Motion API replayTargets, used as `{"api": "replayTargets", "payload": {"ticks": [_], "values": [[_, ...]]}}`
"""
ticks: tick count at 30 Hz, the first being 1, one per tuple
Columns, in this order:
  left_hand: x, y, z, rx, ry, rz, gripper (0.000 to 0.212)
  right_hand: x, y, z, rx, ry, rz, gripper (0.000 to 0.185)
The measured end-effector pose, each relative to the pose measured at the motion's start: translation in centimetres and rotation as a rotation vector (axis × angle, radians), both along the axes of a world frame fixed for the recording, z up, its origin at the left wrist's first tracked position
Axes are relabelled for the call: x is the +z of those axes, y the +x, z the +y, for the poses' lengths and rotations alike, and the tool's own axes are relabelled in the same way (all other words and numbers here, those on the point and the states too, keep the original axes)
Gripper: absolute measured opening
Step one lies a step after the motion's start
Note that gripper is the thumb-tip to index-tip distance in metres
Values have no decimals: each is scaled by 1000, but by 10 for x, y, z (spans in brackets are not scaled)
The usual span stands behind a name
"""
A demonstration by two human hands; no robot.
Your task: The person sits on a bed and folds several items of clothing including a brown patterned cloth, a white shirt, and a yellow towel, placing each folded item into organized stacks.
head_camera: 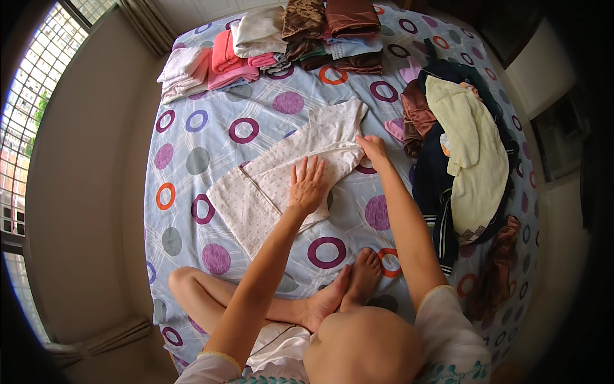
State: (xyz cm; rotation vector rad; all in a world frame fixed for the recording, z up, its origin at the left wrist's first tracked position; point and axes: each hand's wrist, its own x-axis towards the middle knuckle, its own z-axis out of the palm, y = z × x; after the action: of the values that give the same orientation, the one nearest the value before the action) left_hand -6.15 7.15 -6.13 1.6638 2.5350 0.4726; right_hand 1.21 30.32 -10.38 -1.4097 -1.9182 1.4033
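A white short-sleeved garment with small dots [268,192] lies spread at a slant on the patterned bedsheet [177,225], with folds along its middle and a thin cord or seam across its lower part. My left hand [308,185] rests palm down on the middle of the garment, fingers spread, gripping nothing. At the garment's right side, near the sleeve, my right hand [373,148] pinches the edge of the cloth between thumb and fingers.
Folded white towels [184,72], coral cloths [225,53] and brown satin cloths [352,19] are stacked along the far edge. To the right, a pale yellow towel [475,153] lies on a heap of dark clothes [429,168]. A brown cloth [496,269] lies nearer. My crossed legs are in front.
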Motion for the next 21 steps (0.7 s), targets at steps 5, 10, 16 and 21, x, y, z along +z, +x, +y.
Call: {"api": "replayTargets", "payload": {"ticks": [5, 10, 16, 21], "values": [[2, 2, 11, -88, -276, -112, 56, 12, -18, 4, 50, -197, -42, 58], [6, -22, 8, -159, -233, -380, 60, 35, -28, -8, 175, -36, 145, 35], [18, -26, -28, 193, 375, -1556, 63, 84, -48, -84, 387, 557, 226, 18], [7, -38, -49, 472, 833, -1855, 70, 86, -44, -149, 772, 670, -143, 22]]}}
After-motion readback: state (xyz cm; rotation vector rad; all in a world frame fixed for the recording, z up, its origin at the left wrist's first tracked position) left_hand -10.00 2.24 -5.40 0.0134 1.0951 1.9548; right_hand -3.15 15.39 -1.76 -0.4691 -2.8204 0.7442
